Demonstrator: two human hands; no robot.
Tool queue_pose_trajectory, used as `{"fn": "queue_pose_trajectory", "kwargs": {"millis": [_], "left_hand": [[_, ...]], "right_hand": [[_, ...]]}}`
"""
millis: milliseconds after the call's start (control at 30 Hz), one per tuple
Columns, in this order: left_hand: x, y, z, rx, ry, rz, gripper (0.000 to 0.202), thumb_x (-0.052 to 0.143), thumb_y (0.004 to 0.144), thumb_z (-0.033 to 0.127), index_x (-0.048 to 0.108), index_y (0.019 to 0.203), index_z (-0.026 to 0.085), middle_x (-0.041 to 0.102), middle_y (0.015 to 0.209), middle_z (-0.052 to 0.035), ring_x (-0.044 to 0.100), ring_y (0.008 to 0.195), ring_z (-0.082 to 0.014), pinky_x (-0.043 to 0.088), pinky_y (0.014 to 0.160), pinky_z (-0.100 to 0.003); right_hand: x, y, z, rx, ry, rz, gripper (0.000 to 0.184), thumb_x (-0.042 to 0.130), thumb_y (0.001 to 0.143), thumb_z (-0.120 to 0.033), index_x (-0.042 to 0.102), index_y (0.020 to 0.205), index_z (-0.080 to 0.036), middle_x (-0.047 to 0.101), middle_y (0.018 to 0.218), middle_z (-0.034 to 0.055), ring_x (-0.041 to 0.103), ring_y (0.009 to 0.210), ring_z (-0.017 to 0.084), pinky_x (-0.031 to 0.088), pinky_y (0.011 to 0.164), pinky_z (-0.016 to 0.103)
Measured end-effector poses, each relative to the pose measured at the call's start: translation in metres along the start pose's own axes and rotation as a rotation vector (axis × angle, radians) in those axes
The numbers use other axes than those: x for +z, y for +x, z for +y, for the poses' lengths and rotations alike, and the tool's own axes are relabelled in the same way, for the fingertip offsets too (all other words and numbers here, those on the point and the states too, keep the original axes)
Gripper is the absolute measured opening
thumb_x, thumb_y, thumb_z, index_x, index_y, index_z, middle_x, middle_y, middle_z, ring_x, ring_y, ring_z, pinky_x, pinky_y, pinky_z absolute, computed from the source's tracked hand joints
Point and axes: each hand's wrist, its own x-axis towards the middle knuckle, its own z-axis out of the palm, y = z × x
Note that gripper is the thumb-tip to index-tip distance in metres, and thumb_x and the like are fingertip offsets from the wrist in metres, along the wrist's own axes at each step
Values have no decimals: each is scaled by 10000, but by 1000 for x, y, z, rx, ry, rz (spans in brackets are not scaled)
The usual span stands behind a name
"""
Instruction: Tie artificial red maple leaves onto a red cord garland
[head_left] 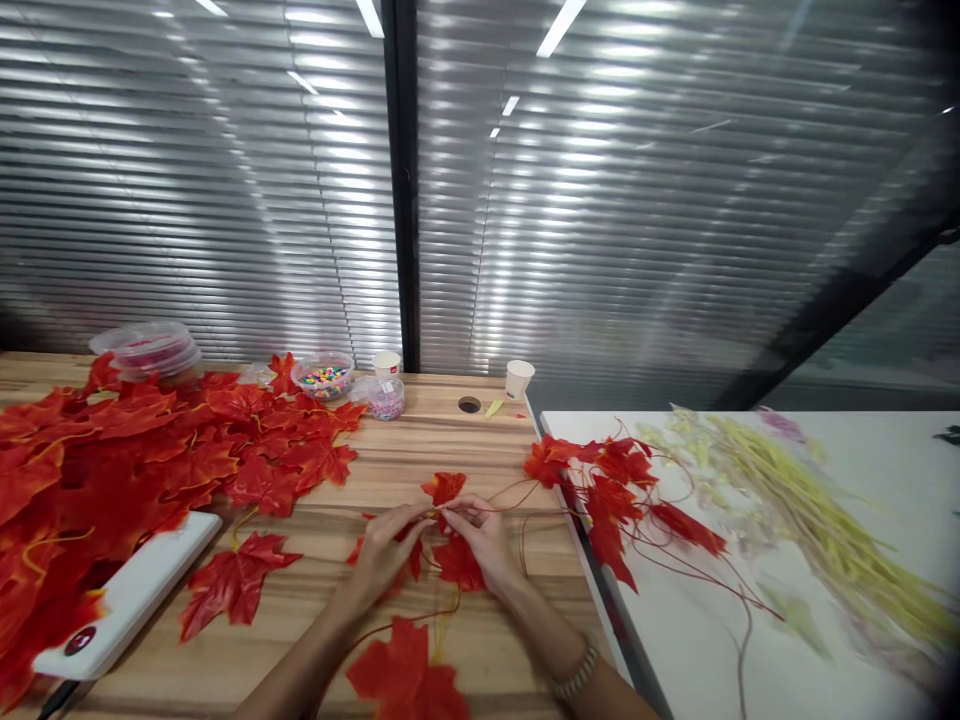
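Both hands meet over the wooden table, fingertips almost touching around the stems of a small cluster of red artificial maple leaves (459,563). My left hand (390,545) pinches at the stem joint, and my right hand (480,535) pinches the same spot from the other side. One leaf (444,487) sticks up just beyond the fingers. A thin brown cord (514,497) runs from the fingers to the right. Nearer to me, a larger red leaf (409,672) lies with its yellow stem towards the hands. What exactly is between the fingertips is too small to make out.
A heap of red leaves (180,440) covers the left, with a white device (127,595) on it. Tubs of beads (322,378) and paper cups (519,379) stand at the back. Right, finished-looking leaf strands (619,500) hang onto a white table (885,470) with yellow stems (817,510).
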Motion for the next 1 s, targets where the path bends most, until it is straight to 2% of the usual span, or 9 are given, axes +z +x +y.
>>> {"fn": "queue_pose_trajectory", "kwargs": {"millis": [67,233,400,600,1000], "left_hand": [[1,-1,-1,18,9,-32,199,635,678,244,697,867,258,701,906,-36,625,834,-233,446,811,-316],[2,-3,-10,76,69,-8,229,624,698,233,679,920,244,701,905,-37,637,818,-211,470,786,-297],[3,-3,-17,193,202,-34,257,564,759,236,627,1007,214,689,948,-43,639,828,-186,493,776,-310],[2,-3,-18,295,324,-23,246,532,790,274,612,1009,196,689,941,-58,647,818,-178,513,749,-299],[1,-3,-25,386,417,-61,257,492,822,287,595,1033,181,680,970,-69,643,842,-170,511,751,-287]], "right_hand": [[0,0,0,-37,-37,-8,126,690,645,-242,639,734,-169,647,694,15,554,564,116,442,563,236],[0,-1,0,-104,-128,-12,104,662,676,-247,648,746,-171,648,711,23,556,575,123,439,554,235],[-2,0,3,-186,-218,-6,74,638,698,-223,649,748,-170,652,775,40,583,689,148,456,638,253],[-3,-1,5,-246,-325,-35,65,600,724,-196,652,753,-170,652,780,46,592,741,161,463,685,268],[-3,-1,5,-240,-351,-11,91,578,732,-198,647,774,-156,652,793,58,593,727,162,474,650,262]]}}
